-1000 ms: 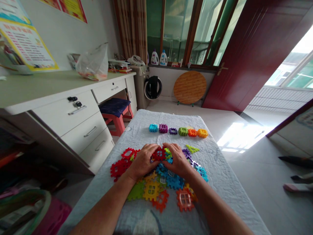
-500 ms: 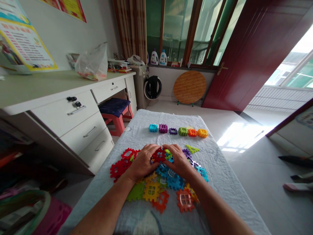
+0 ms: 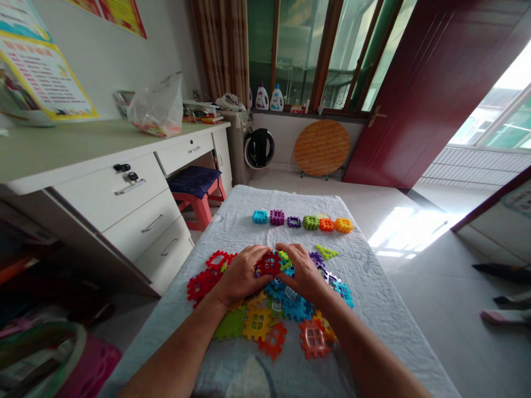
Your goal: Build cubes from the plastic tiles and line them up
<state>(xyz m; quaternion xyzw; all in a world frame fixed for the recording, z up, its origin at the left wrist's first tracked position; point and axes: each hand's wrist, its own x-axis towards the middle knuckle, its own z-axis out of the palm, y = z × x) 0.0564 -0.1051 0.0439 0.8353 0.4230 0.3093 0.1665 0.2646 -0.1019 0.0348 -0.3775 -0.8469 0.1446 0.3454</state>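
I had the left hand (image 3: 244, 273) closed on a red window piece (image 3: 269, 264), its thumb along the near edge and its other fingers over the far side. The right hand (image 3: 305, 271) curved around the right end of that piece, its thumb and forefinger apart, with a lime-green piece (image 3: 285, 260) showing in the gap; I could not tell whether those fingers pressed on anything.

The red window piece sat between both hands, above the middle of a loose pile on the cloth-covered surface (image 3: 236, 221). To the left of the left hand I saw more red pieces (image 3: 202, 284). On the near side lay blue pieces (image 3: 296, 307), a yellow window piece (image 3: 256, 323), a flat green piece (image 3: 230, 325) and, nearest, two orange pieces (image 3: 314, 338), well apart from each other. Right of the right hand lay a light-blue piece (image 3: 342, 293), and a lime triangular frame (image 3: 327, 252) rested beyond the pile.

On the far side I had a row running left to right: light-blue block (image 3: 260, 216), purple block (image 3: 277, 217), small violet frame (image 3: 293, 222), green block (image 3: 311, 223), orange block (image 3: 326, 225), yellow block (image 3: 344, 225).
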